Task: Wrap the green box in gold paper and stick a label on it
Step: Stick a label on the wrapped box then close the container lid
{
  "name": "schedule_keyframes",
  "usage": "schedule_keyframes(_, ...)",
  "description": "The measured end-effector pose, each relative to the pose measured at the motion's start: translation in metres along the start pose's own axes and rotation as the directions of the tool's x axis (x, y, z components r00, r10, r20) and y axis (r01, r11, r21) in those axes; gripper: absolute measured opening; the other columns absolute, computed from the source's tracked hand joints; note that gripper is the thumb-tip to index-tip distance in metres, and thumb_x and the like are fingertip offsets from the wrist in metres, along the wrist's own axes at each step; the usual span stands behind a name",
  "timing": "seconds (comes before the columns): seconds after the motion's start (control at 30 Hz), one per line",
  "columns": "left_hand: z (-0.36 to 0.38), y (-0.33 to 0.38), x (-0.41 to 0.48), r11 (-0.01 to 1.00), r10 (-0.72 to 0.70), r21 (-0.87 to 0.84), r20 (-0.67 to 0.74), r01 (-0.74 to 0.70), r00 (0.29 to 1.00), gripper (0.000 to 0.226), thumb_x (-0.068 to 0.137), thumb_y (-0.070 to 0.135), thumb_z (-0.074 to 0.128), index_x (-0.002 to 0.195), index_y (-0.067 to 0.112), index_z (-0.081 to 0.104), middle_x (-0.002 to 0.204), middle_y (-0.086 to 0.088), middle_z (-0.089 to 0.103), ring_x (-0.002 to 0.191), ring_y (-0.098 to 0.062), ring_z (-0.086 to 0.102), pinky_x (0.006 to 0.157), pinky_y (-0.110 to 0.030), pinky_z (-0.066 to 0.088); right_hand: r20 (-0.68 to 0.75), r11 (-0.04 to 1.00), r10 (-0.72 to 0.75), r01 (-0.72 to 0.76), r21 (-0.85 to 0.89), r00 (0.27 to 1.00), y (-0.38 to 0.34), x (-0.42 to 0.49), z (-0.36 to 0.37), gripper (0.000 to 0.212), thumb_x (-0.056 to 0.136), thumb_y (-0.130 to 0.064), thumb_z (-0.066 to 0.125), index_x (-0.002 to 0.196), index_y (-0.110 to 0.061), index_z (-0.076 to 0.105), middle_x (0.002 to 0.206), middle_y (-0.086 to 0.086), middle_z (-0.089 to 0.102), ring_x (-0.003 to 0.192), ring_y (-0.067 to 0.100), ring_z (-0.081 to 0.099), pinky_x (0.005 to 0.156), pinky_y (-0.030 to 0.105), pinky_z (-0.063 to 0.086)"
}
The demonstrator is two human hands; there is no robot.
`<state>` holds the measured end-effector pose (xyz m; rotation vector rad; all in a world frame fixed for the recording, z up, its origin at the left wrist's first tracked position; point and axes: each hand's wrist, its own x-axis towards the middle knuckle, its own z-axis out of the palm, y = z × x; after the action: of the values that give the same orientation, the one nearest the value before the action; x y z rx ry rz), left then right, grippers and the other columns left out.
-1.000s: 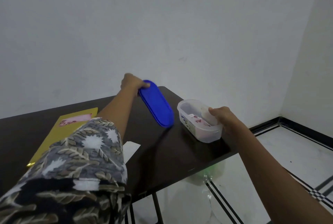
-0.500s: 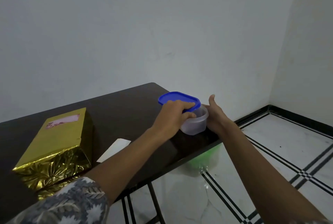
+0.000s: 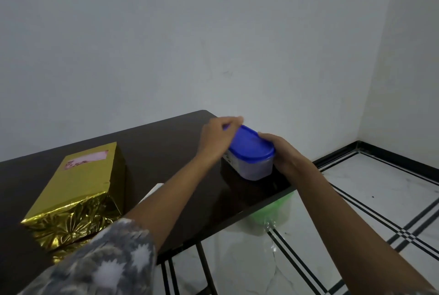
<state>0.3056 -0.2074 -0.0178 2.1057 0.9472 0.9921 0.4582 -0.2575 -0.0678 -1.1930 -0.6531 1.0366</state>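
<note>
A box wrapped in gold paper [image 3: 78,190] lies on the left of the dark table [image 3: 166,142], with a pink label [image 3: 86,159] stuck on its top face. At the table's right end stands a clear plastic container [image 3: 254,166] with a blue lid [image 3: 249,146] on it. My left hand [image 3: 217,139] grips the lid's far left end, fingers curled over its edge. My right hand [image 3: 281,152] wraps around the container's right side and the lid's rim.
A white sheet of paper [image 3: 152,193] lies on the table, partly hidden by my left forearm. Something green [image 3: 273,211] shows under the table's right edge. White tiled floor with black lines lies to the right.
The blue lid went from held up in my left hand to sitting on the container. My left hand has slid to the lid's far end and my right hand has closed over its right rim.
</note>
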Motion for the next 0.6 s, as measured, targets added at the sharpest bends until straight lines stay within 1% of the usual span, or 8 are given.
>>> schedule_keyframes(0.07,-0.003,-0.021,0.026,0.925,-0.354,-0.148,-0.012,0.349,0.935,0.057,0.095,0.043,0.050,0.139,0.009,0.045,0.140,-0.006,0.049,0.130,-0.023,0.045,0.104,-0.035,0.037,-0.019,0.983,0.121,-0.123,-0.135,0.992,-0.010,0.003,0.002,0.013,0.086,-0.015,0.062,0.095,-0.006,0.062,0.094,0.009,0.067,0.081,0.019,0.064,0.057,0.020,0.052)
schedule_keyframes(0.1,0.002,-0.031,0.033,0.834,-0.493,-0.245,0.071,0.494,0.867,0.057,0.095,0.043,0.049,0.139,0.005,0.043,0.137,-0.007,0.050,0.127,-0.027,0.047,0.103,-0.038,0.037,-0.017,0.962,0.180,-0.180,-0.204,0.983,-0.015,0.006,0.004,0.019,0.085,-0.016,0.063,0.100,-0.005,0.061,0.100,0.011,0.067,0.084,0.021,0.065,0.061,0.022,0.052)
schedule_keyframes(0.13,0.007,-0.040,0.039,0.737,-0.571,-0.338,0.152,0.585,0.807,0.050,0.097,0.040,0.048,0.130,0.003,0.049,0.125,-0.008,0.059,0.113,-0.027,0.055,0.095,-0.037,0.043,-0.021,0.939,0.219,-0.217,-0.266,0.975,-0.020,0.009,0.007,0.025,0.085,-0.020,0.065,0.105,-0.006,0.061,0.105,0.012,0.066,0.090,0.023,0.065,0.066,0.026,0.052)
schedule_keyframes(0.2,0.019,-0.050,0.043,0.667,-0.604,-0.450,0.139,0.594,0.784,0.028,0.098,0.031,0.046,0.101,0.006,0.058,0.090,-0.007,0.061,0.082,-0.022,0.057,0.073,-0.031,0.044,-0.017,0.910,0.242,-0.233,-0.342,0.970,-0.028,0.016,0.015,0.028,0.086,-0.030,0.066,0.103,-0.009,0.061,0.105,0.011,0.065,0.094,0.024,0.065,0.071,0.029,0.053)
schedule_keyframes(0.27,0.027,-0.054,0.045,0.684,-0.607,-0.500,0.011,0.530,0.794,0.024,0.098,0.023,0.044,0.083,0.008,0.054,0.085,-0.009,0.055,0.078,-0.022,0.051,0.068,-0.032,0.040,0.022,0.910,0.247,-0.224,-0.350,0.969,-0.034,0.020,0.025,0.021,0.092,-0.031,0.058,0.091,-0.010,0.060,0.092,0.008,0.065,0.079,0.020,0.065,0.058,0.025,0.054)
schedule_keyframes(0.37,0.028,-0.054,0.049,0.680,-0.634,-0.534,-0.085,0.502,0.769,0.017,0.095,0.016,0.048,0.088,0.003,0.056,0.083,-0.007,0.057,0.076,-0.021,0.054,0.066,-0.032,0.043,0.029,0.895,0.243,-0.213,-0.392,0.970,-0.038,0.026,0.034,0.021,0.095,-0.027,0.052,0.086,-0.009,0.059,0.079,0.006,0.064,0.062,0.015,0.061,0.041,0.017,0.049)
schedule_keyframes(0.5,0.022,-0.065,0.063,0.690,-0.677,-0.485,-0.172,0.536,0.716,0.015,0.086,0.011,0.055,0.094,0.001,0.063,0.082,-0.007,0.063,0.068,-0.021,0.059,0.061,-0.030,0.049,-0.040,0.872,0.190,-0.187,-0.452,0.981,-0.027,0.038,0.043,0.021,0.092,-0.025,0.058,0.080,-0.008,0.056,0.076,0.006,0.060,0.062,0.016,0.058,0.036,0.014,0.045)
schedule_keyframes(0.6,0.025,-0.069,0.067,0.698,-0.692,-0.458,-0.236,0.550,0.682,0.024,0.084,0.017,0.061,0.102,0.002,0.067,0.098,-0.012,0.069,0.083,-0.029,0.066,0.077,-0.039,0.057,-0.059,0.888,0.149,-0.159,-0.432,0.987,-0.023,0.043,0.045,0.019,0.093,-0.020,0.058,0.079,-0.006,0.056,0.074,0.005,0.058,0.061,0.016,0.056,0.033,0.014,0.043)
